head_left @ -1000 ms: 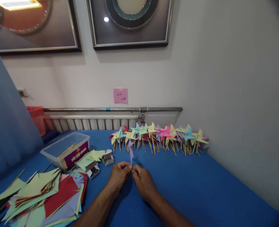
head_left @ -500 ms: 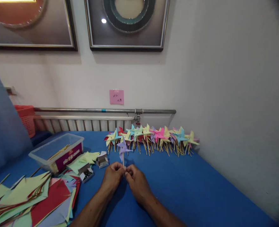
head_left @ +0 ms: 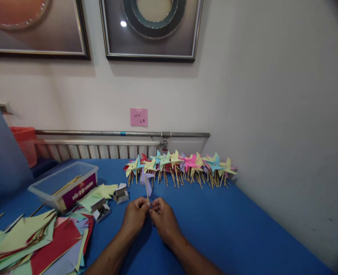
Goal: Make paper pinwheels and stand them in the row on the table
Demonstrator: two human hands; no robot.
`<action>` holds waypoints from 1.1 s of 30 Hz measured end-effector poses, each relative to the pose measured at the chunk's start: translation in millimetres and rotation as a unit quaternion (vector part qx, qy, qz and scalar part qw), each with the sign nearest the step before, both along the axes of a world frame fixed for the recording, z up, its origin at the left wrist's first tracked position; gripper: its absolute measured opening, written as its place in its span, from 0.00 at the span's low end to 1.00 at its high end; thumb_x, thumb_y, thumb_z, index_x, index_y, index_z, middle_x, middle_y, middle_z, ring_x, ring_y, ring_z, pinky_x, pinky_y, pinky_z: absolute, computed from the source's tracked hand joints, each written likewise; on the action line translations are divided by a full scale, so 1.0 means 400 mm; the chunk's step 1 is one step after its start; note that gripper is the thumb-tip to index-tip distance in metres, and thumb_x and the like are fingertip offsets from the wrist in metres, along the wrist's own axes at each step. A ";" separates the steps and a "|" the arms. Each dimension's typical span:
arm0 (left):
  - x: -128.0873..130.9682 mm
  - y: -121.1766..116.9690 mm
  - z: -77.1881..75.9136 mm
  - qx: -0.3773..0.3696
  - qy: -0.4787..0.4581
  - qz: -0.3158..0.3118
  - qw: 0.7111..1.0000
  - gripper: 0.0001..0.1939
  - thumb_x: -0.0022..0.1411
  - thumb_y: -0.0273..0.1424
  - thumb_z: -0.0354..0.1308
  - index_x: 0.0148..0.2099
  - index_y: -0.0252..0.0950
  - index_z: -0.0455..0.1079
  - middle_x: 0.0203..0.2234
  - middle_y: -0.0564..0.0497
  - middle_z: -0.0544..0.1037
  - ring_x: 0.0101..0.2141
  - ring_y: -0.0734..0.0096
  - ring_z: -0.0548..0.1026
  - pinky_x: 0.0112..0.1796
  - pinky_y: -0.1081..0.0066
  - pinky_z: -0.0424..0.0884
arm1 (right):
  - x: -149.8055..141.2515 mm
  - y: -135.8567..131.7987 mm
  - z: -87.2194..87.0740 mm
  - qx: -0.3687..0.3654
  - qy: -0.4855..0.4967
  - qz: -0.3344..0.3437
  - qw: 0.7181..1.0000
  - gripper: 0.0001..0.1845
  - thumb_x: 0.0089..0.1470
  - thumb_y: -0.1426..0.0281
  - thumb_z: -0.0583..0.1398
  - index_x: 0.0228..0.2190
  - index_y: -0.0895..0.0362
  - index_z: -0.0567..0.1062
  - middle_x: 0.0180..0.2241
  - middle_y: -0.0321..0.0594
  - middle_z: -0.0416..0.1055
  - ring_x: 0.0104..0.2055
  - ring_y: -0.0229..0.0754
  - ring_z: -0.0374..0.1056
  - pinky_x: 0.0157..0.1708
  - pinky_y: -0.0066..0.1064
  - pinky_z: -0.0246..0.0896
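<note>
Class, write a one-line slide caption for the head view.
The left hand holds a purple pinwheel by its stick, the right hand close beside, before a row of colourful pinwheels.

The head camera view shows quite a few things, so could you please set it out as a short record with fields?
Surface: blue table
Left hand: holds a purple pinwheel by its stick
Right hand: fingertips close beside the left hand's; grip unclear
Back of table: row of multicoloured pinwheels
Left side: clear bin with loose sticks; coloured paper in front
Small open boxes: nearer box, dark bits inside; farther box
</note>
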State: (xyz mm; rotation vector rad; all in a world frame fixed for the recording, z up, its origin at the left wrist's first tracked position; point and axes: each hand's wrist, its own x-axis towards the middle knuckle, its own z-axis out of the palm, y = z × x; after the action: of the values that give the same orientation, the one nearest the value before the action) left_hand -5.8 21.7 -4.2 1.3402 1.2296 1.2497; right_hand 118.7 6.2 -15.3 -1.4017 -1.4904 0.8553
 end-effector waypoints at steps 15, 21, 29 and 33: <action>-0.001 0.006 0.006 0.011 0.015 0.024 1.000 0.18 0.46 0.43 0.65 0.21 0.35 0.66 0.14 0.58 0.64 0.19 0.77 0.59 0.23 0.75 0.53 | -0.001 -0.025 0.034 0.041 -0.023 0.017 0.999 0.12 0.56 0.65 0.57 0.24 0.55 0.69 0.23 0.33 0.71 0.26 0.38 0.63 0.26 0.28 0.49; -0.001 0.007 0.005 0.010 0.018 0.022 1.000 0.17 0.45 0.43 0.64 0.21 0.36 0.65 0.15 0.59 0.64 0.19 0.78 0.59 0.23 0.75 0.53 | 0.002 -0.018 0.013 0.051 -0.024 0.019 0.998 0.10 0.56 0.66 0.58 0.26 0.56 0.73 0.24 0.35 0.74 0.26 0.38 0.65 0.26 0.27 0.50; -0.003 0.008 0.005 0.000 0.009 0.007 1.000 0.17 0.45 0.44 0.64 0.21 0.36 0.66 0.14 0.59 0.63 0.19 0.78 0.58 0.23 0.74 0.53 | 0.002 -0.009 -0.006 0.054 -0.029 0.012 0.998 0.12 0.58 0.64 0.58 0.27 0.56 0.75 0.25 0.36 0.75 0.27 0.39 0.66 0.26 0.27 0.51; -0.003 0.009 0.005 0.002 0.023 0.012 1.000 0.16 0.45 0.42 0.64 0.21 0.36 0.65 0.14 0.59 0.63 0.19 0.78 0.58 0.23 0.74 0.53 | 0.003 -0.009 -0.007 0.059 -0.031 0.018 0.998 0.11 0.57 0.66 0.58 0.27 0.57 0.75 0.25 0.36 0.76 0.27 0.39 0.66 0.27 0.27 0.51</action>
State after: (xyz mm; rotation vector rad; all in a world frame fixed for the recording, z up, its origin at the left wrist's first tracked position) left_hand -7.2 25.2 -2.2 1.3681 1.2796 1.2431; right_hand 119.9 2.8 -18.2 -1.3280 -1.5912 0.7382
